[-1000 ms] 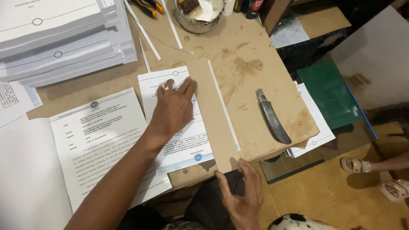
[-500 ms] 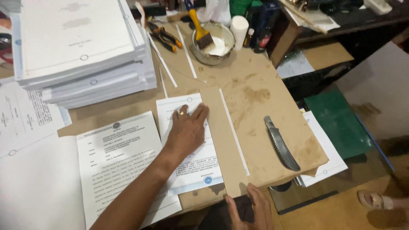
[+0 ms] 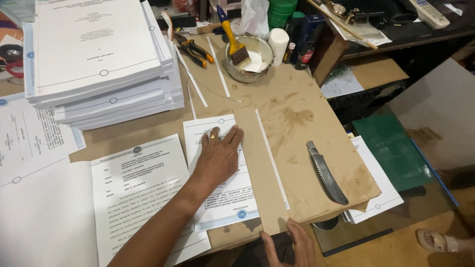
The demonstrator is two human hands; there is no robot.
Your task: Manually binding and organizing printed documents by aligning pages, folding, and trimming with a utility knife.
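The left hand (image 3: 220,157) lies palm down, its fingers (image 3: 232,134) straight and slightly spread, flat on a printed sheet (image 3: 220,173). They grip nothing; a ring shows on one of them. They press near the sheet's right edge, just where a long brown card strip (image 3: 260,170) meets the paper, which looks like a way to keep the page from sliding against that strip. The forearm runs back from the wrist toward the lower left, low over a second printed page (image 3: 138,193) lying beside the first.

The right hand (image 3: 289,243) sits at the near edge of the table (image 3: 297,113), fingers curled loosely at the near end of the card strip and over something dark below the edge; whether they clamp it I cannot tell. Placed so, it seems to steady the strip's end while the other hand holds the paper.

A narrow white paper strip (image 3: 271,157) lies along the brown one. Right of it rests a utility knife (image 3: 325,172), untouched. Farther back stand a bowl (image 3: 250,58) of white paste with a brush (image 3: 232,37), pliers (image 3: 195,51), and a tall stack of bound papers (image 3: 99,59).
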